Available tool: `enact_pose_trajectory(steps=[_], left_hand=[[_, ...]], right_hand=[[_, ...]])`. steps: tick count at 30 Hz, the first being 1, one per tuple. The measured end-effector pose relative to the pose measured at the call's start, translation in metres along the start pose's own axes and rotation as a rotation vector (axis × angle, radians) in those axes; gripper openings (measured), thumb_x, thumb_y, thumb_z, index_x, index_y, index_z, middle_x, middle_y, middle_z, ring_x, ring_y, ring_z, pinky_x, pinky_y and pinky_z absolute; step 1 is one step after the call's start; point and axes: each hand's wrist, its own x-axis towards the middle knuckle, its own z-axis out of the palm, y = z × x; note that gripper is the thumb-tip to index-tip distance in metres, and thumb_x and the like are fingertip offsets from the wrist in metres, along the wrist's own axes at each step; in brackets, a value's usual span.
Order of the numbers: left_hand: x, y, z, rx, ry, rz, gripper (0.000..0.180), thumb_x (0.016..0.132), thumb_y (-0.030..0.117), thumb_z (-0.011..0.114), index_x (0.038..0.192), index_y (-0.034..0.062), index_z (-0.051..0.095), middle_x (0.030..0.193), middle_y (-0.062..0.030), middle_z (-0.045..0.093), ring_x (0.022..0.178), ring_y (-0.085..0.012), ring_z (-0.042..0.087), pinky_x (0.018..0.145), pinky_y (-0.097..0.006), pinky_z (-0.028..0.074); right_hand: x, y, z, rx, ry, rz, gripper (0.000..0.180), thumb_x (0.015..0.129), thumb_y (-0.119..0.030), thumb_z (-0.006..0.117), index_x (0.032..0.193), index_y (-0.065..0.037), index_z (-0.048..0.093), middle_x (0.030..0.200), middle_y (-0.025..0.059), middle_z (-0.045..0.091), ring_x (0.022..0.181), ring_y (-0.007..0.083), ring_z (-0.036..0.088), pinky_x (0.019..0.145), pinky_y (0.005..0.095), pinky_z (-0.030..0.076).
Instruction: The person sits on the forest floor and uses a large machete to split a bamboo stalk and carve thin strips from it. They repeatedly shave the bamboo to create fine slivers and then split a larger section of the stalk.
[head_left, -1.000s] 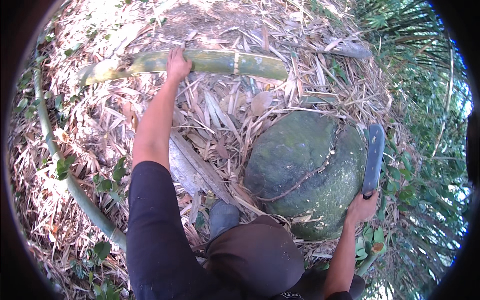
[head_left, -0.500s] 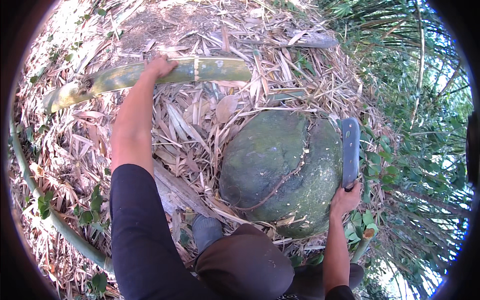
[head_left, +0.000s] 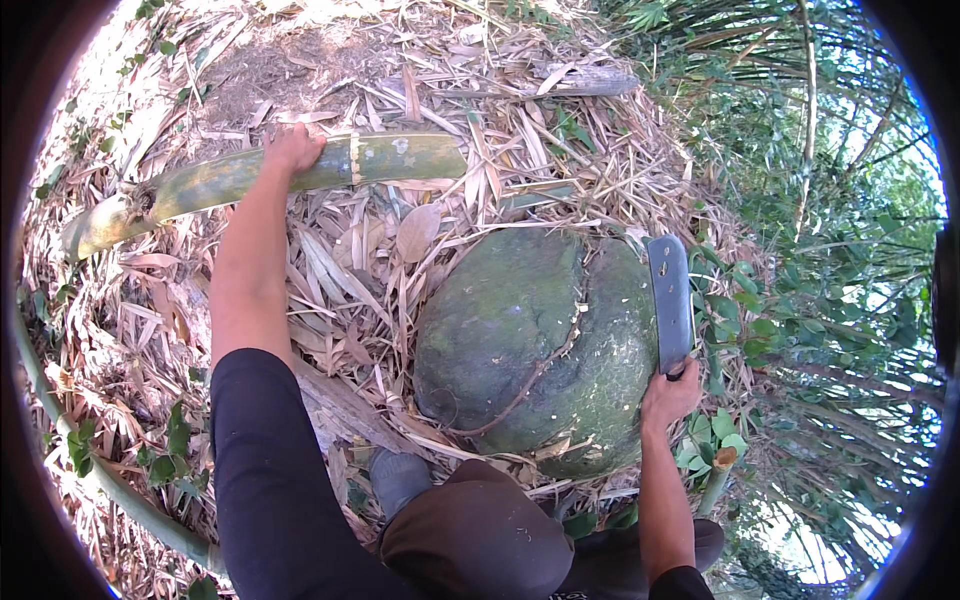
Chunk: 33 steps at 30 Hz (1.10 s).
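Observation:
A thick green-yellow bamboo section (head_left: 400, 158) lies across the dry leaves beyond the rock. My left hand (head_left: 292, 149) grips it from above, left of a pale ring-like node, with the fingers over its far side. At the right, my right hand (head_left: 672, 396) is closed round the handle of a broad-bladed machete (head_left: 671, 300). Its dark grey blade points away from me, alongside the right edge of a large dark green rock (head_left: 500, 330). Most of the handle is hidden in the hand. Small pale chips lie on the rock, and a thin brown root crosses it.
Dry bamboo leaves (head_left: 350, 280) cover the ground. A long green stem (head_left: 130, 495) curves along the left. Near my right forearm stands a cut stump (head_left: 718, 470) among green leaves. Dense foliage (head_left: 800, 330) fills the right side. My bent knee (head_left: 480, 540) is at the bottom.
The whole scene has shifted slightly left and a little down in the picture. My left hand stays on the bamboo, and my right hand keeps the machete beside the rock.

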Motion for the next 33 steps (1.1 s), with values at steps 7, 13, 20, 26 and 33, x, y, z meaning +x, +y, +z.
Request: enact_pose_trajectory(steps=[7, 13, 20, 26, 33], left_hand=[[-0.011, 0.017, -0.011, 0.118, -0.01, 0.052, 0.074, 0.099, 0.061, 0.037, 0.144, 0.0043, 0.051, 0.159, -0.0148, 0.038, 0.15, -0.036, 0.027, 0.122, -0.053, 0.02], [0.013, -0.006, 0.01, 0.04, 0.045, 0.124, 0.067, 0.1, 0.055, 0.039, 0.142, 0.0049, 0.052, 0.147, -0.0204, 0.051, 0.139, -0.0381, 0.044, 0.119, -0.054, 0.026], [0.0, 0.004, 0.009, -0.07, 0.009, 0.154, 0.065, 0.099, 0.052, 0.042, 0.141, 0.0042, 0.052, 0.141, -0.0238, 0.056, 0.133, -0.0401, 0.051, 0.114, -0.052, 0.038], [-0.03, 0.003, 0.009, -0.025, 0.068, 0.25, 0.06, 0.099, 0.052, 0.041, 0.115, 0.0038, 0.074, 0.148, -0.021, 0.05, 0.14, -0.0393, 0.041, 0.112, -0.05, 0.039], [-0.066, 0.011, -0.002, 0.006, 0.091, 0.347, 0.057, 0.098, 0.049, 0.04, 0.096, 0.0026, 0.073, 0.095, -0.0293, 0.07, 0.094, -0.0443, 0.068, 0.089, -0.053, 0.053]], right_hand=[[0.0, -0.001, -0.001, -0.007, -0.012, 0.004, 0.014, 0.08, -0.008, 0.066, 0.092, -0.003, 0.063, 0.074, 0.0178, 0.064, 0.069, 0.0391, 0.06, 0.067, 0.0491, 0.042], [0.003, -0.005, -0.001, -0.019, -0.012, -0.009, 0.014, 0.081, -0.011, 0.066, 0.092, -0.004, 0.063, 0.076, 0.0185, 0.063, 0.075, 0.0412, 0.058, 0.071, 0.0516, 0.04], [-0.001, -0.005, -0.001, -0.03, -0.05, 0.083, 0.011, 0.081, -0.009, 0.064, 0.091, -0.006, 0.065, 0.077, 0.0112, 0.064, 0.074, 0.0335, 0.057, 0.085, 0.0425, 0.039], [-0.002, 0.001, 0.001, -0.017, -0.053, 0.098, 0.018, 0.077, -0.003, 0.064, 0.095, -0.005, 0.065, 0.078, 0.0122, 0.064, 0.072, 0.0344, 0.058, 0.085, 0.0422, 0.04], [0.002, -0.008, -0.006, 0.028, 0.001, -0.015, 0.012, 0.084, -0.009, 0.061, 0.092, -0.001, 0.064, 0.074, 0.0204, 0.065, 0.066, 0.0408, 0.061, 0.064, 0.0487, 0.044]])
